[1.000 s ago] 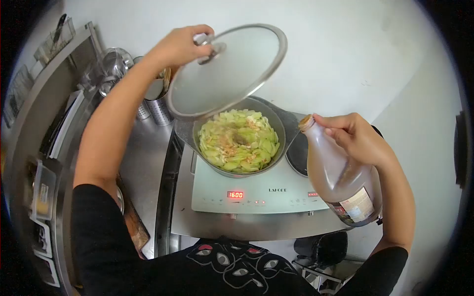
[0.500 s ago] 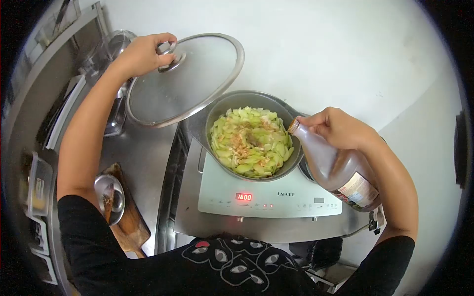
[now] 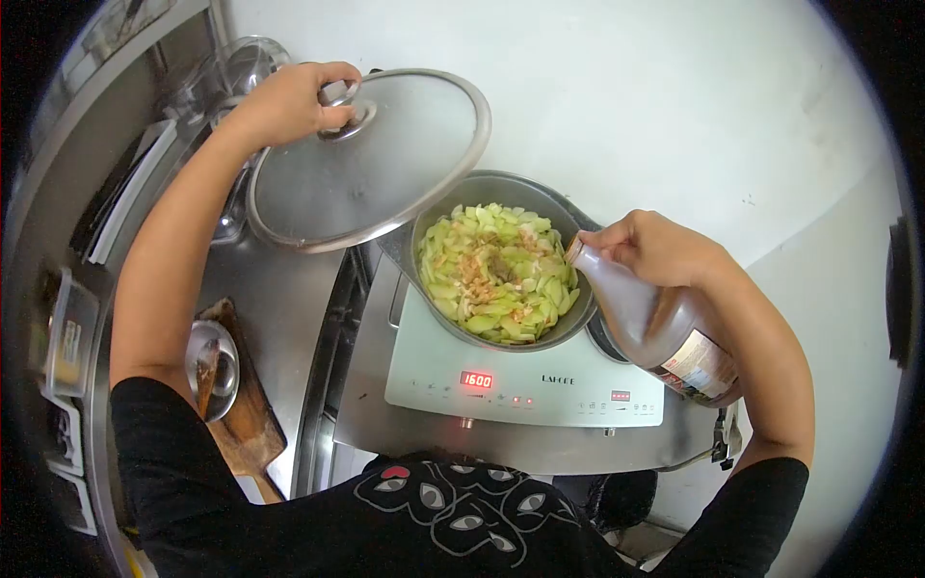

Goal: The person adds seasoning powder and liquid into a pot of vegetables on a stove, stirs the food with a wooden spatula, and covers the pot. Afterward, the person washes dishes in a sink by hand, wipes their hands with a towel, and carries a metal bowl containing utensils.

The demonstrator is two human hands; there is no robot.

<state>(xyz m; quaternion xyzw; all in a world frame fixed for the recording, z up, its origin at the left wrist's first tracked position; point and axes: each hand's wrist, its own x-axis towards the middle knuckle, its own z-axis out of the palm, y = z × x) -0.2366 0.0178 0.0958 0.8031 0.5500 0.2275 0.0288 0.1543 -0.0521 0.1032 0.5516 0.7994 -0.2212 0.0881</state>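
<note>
My left hand (image 3: 313,101) is closed around the metal knob of a glass lid (image 3: 385,159), which hangs tilted at the upper left of the pot. By the neck my right hand (image 3: 660,250) grips a large translucent bottle (image 3: 665,328), tipped so its mouth is at the pot's right rim. Whether liquid is running from it I cannot tell. The grey pot (image 3: 583,323) holds sliced pale-green vegetables (image 3: 496,279) with brownish bits in the middle. It sits on the left part of a white induction cooker (image 3: 520,390) whose red display reads 1600.
On the steel counter (image 3: 270,318) at left, a metal bowl (image 3: 226,371) with a wooden utensil stands on a wooden board (image 3: 252,424). Plastic containers (image 3: 72,337) line the left edge. A white wall (image 3: 655,106) rises behind the cooker, and a cable (image 3: 723,448) hangs at right.
The view has shifted slightly. The lid in my left hand has moved a little to the right, nearer the pot. My right hand keeps the bottle tipped at the rim.
</note>
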